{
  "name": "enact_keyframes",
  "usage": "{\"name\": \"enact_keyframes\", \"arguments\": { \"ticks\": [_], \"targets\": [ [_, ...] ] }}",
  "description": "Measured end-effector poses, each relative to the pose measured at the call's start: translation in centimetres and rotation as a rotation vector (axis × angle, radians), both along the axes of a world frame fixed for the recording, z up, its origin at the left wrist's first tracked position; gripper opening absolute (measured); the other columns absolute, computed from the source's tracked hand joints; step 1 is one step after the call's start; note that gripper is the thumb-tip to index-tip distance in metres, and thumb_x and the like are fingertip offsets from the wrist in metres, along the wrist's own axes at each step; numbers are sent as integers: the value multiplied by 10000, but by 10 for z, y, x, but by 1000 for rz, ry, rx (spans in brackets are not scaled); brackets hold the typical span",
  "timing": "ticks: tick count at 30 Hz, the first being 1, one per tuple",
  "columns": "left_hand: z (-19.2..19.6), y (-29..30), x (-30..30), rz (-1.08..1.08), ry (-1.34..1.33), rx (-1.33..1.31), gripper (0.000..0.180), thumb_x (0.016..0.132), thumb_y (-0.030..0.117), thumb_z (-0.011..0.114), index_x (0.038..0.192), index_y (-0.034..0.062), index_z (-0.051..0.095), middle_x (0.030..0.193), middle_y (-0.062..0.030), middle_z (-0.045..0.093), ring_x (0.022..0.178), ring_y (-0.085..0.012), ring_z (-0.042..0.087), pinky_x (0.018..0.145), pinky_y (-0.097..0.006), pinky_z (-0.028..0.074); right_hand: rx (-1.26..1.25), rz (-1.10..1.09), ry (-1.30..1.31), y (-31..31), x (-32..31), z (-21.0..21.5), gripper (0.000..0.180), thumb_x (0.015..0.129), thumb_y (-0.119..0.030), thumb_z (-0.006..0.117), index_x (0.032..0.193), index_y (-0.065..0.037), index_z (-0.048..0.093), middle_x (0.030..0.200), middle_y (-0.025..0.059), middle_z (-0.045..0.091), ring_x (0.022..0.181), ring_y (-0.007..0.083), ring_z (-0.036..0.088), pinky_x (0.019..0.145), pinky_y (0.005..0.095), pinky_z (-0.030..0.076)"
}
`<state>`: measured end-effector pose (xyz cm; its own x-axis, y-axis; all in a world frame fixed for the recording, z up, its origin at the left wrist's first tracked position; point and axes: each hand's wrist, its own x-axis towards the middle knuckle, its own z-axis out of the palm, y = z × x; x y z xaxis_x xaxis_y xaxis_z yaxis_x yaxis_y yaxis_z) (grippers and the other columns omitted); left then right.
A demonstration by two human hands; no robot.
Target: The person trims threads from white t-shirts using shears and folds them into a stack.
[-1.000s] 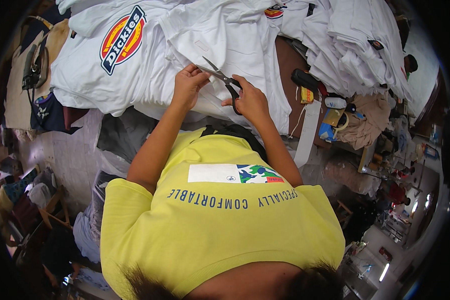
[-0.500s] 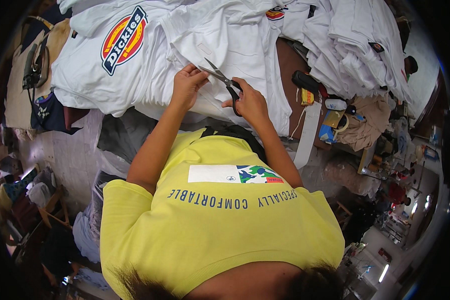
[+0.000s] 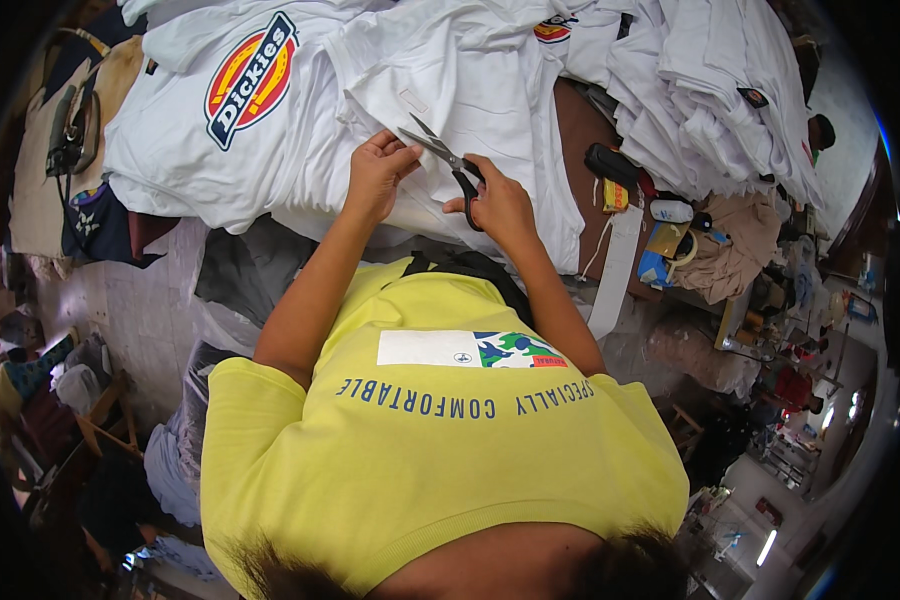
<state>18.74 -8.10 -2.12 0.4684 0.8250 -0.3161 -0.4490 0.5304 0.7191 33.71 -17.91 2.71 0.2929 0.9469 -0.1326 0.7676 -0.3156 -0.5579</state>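
My right hand is closed round the black handles of a pair of scissors, whose two metal blades stand apart and point up and left. Close to the blade tips, my left hand makes a pinch with thumb and fingers; whatever is between them is too small to make out. Beneath both hands lies a white T-shirt, with a small pale rectangular patch just beyond the blades. To the left spreads another white T-shirt bearing a large red, yellow and dark blue printed logo.
A tall pile of folded white shirts stands at the far right. Nearer lie a black case, a yellow packet, a long white paper strip and a tape roll beside brown cloth. Tan fabric covers the left side.
Almost nothing differs. My left hand has shifted very slightly, and the scissor blades remain apart near it.
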Motion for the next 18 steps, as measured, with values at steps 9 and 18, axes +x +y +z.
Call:
{"name": "enact_keyframes", "arguments": {
  "ticks": [9, 18],
  "targets": [
    [0, -1, -1, -6, 20, 22, 303, 755, -13, 613, 1044, 9, 528, 878, -17, 616, 778, -93, 589, 727, -234, 484, -35, 23, 27, 13, -4, 5, 626, 552, -420, 758, 1032, -82, 544, 558, 104, 561, 544, 270, 574, 527, 353, 430],
    [-4, 5, -4, -3, -5, 2, 244, 782, 40, 596, 1016, 3, 541, 889, -36, 615, 774, -110, 592, 713, -237, 488, 4, -21, 135, 4, 2, -10, 456, 593, -320, 776, 906, -50, 584, 594, 143, 571, 569, 293, 587, 539, 359, 437]
  ]
}}
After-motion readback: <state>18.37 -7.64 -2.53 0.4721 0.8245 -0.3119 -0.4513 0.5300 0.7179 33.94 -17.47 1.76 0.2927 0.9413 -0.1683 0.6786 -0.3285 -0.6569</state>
